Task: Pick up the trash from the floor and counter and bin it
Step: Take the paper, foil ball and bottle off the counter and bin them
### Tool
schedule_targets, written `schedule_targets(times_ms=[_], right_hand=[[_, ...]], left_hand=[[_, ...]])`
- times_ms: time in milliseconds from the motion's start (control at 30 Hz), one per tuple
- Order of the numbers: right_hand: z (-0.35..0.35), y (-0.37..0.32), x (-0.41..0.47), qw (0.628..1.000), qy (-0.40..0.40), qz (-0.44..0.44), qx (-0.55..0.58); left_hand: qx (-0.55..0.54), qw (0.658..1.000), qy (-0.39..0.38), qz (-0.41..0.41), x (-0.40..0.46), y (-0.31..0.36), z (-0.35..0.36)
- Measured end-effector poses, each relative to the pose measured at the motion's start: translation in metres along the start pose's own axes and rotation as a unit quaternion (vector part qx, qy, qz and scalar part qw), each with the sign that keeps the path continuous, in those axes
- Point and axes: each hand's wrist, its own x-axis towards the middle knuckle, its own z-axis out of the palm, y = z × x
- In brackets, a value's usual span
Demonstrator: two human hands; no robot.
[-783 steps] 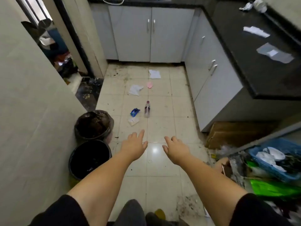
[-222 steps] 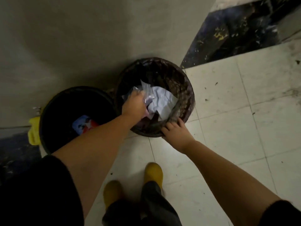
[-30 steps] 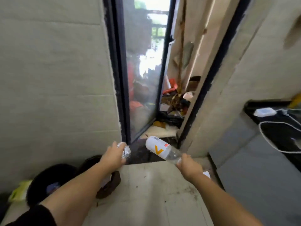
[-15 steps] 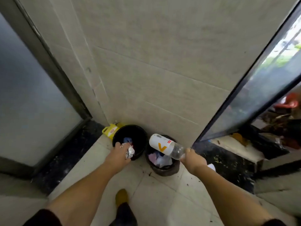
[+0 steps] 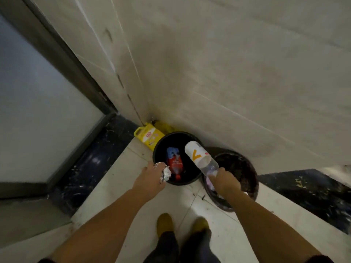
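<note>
Two round bins stand against the wall. The black bin (image 5: 159,149) on the left holds a red and blue wrapper (image 5: 174,161). The dark-lined bin (image 5: 251,174) on the right holds pale crumpled trash. My left hand (image 5: 152,177) is closed around a ball of silver foil (image 5: 166,174) at the black bin's near rim. My right hand (image 5: 224,182) grips a clear plastic bottle (image 5: 198,155) by its neck; its white label carries an orange mark. The bottle's base points out over the black bin.
A yellow jug (image 5: 149,136) lies in the corner behind the black bin. A glass door with a dark frame (image 5: 62,59) is on the left, above a dark stone threshold (image 5: 91,166). My yellow shoes (image 5: 164,223) stand on the pale tiled floor.
My view has tilted down and closer to the bins. Both hands have come forward, the foil to the black bin's rim and the bottle over the bins.
</note>
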Motion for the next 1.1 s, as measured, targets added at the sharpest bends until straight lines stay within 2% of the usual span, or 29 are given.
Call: schedule_targets(times_ms=[100,167,300,433,567,667,800,933,1033,1100], right_hand=[[0.04,-0.031,0.072,0.997,-0.044,0.024,0.054],[0.071,-0.047,0.121,0.991,-0.043,0.057,0.116],[0.134,-0.062,0.205,0.988,-0.06,0.085,0.112],[0.172,-0.063,0.247,0.987,-0.09,0.114,0.069],[0.176,-0.053,0.25,0.987,-0.111,0.084,0.083],[0.149,-0.042,0.222,0.985,-0.076,0.083,0.13],[0.107,0.009,0.175,0.998,-0.003,0.0,0.069],[0.077,0.09,0.16,0.996,0.025,0.055,0.059],[0.079,0.15,0.173,0.991,0.015,0.084,0.101],[0.095,0.178,0.189,0.987,0.052,0.102,0.109]], left_hand=[[-0.011,1.0,-0.026,0.013,0.058,-0.018,0.041],[-0.03,0.999,-0.026,0.013,0.091,-0.034,0.07],[-0.046,0.998,-0.038,0.002,0.136,-0.069,0.121],[-0.043,0.998,-0.053,-0.011,0.153,-0.091,0.146],[-0.02,0.997,-0.073,-0.01,0.148,-0.09,0.147],[0.005,0.997,-0.082,0.001,0.143,-0.067,0.13],[0.034,0.994,-0.094,0.042,0.146,-0.006,0.11],[0.064,0.987,-0.111,0.1,0.16,0.073,0.124],[0.041,0.976,-0.149,0.152,0.177,0.129,0.165],[0.037,0.972,-0.158,0.171,0.194,0.152,0.206]])
